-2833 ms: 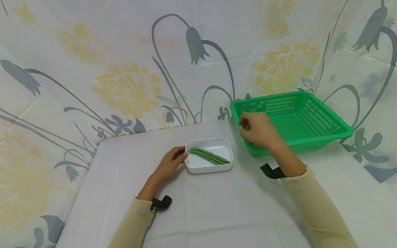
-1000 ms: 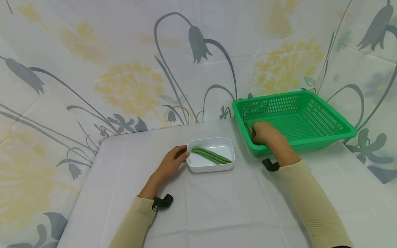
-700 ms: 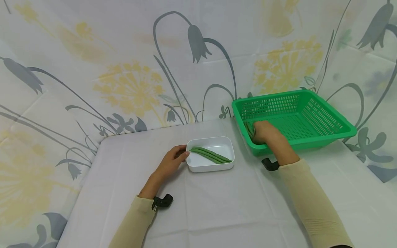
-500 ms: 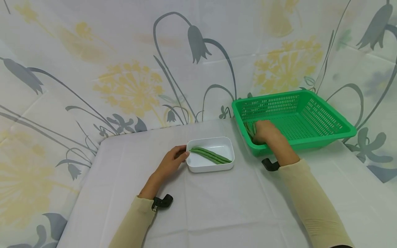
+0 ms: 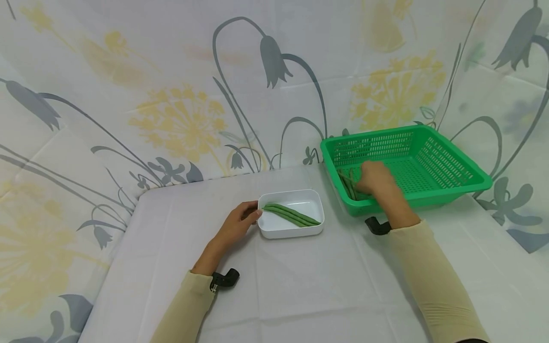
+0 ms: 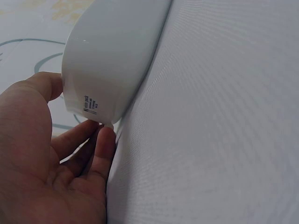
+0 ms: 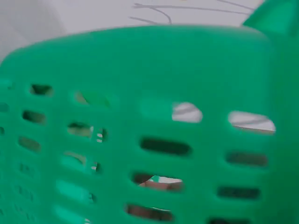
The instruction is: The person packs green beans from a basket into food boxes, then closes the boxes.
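Note:
At the left end of a white rectangular dish (image 5: 290, 234), my left hand (image 5: 236, 221) holds it lightly, thumb by the rim and fingers low on the wall near the table. Inside the dish several green beans (image 5: 291, 215) lie side by side at a slant. My right hand (image 5: 376, 178) is inside the green basket (image 5: 446, 196), near its left wall, pinching a green bean (image 5: 348, 176) that sticks out to the left of the fingers. Below that, more green beans (image 5: 349, 190) lie along the basket's left wall. In the right wrist view the slotted basket wall (image 7: 140, 70) hides most of the hand.
A white cloth (image 5: 300, 286) covers the table. Behind it hangs a curtain (image 5: 180, 95) printed with flowers. The basket's raised rim stands between the dish and the right hand.
My right hand has gone down into the basket, then risen slightly and moved right with a green bean pinched in it. The left hand and the dish have hardly moved.

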`<state>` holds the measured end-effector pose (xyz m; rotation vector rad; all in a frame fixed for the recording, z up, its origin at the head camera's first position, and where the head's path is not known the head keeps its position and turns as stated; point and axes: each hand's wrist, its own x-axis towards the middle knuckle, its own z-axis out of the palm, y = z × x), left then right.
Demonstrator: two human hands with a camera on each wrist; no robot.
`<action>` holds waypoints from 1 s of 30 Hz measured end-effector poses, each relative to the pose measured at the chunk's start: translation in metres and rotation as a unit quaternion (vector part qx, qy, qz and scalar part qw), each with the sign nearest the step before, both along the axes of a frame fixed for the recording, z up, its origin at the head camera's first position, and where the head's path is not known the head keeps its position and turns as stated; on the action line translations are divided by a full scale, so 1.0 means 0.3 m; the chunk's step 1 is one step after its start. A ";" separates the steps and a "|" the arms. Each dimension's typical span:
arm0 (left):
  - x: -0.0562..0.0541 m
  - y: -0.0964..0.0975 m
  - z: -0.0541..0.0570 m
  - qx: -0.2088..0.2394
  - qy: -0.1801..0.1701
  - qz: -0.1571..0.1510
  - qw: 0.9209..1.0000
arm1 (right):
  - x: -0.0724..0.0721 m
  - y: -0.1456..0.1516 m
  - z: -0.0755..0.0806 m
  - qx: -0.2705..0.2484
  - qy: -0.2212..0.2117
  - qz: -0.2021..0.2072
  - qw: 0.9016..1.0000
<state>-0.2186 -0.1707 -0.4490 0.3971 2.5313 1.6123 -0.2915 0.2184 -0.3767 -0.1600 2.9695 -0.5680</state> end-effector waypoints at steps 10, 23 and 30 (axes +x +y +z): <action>0.003 -0.001 0.008 -0.006 -0.004 0.000 1.000 | 0.046 0.055 0.088 -0.039 0.005 0.012 0.999; -0.066 -0.038 -0.106 -0.015 0.012 -0.006 1.000 | 0.133 0.078 0.183 -0.068 0.040 0.013 0.997; -0.066 -0.036 -0.106 -0.012 0.008 -0.005 1.000 | 0.172 0.035 0.212 -0.079 0.051 0.046 0.995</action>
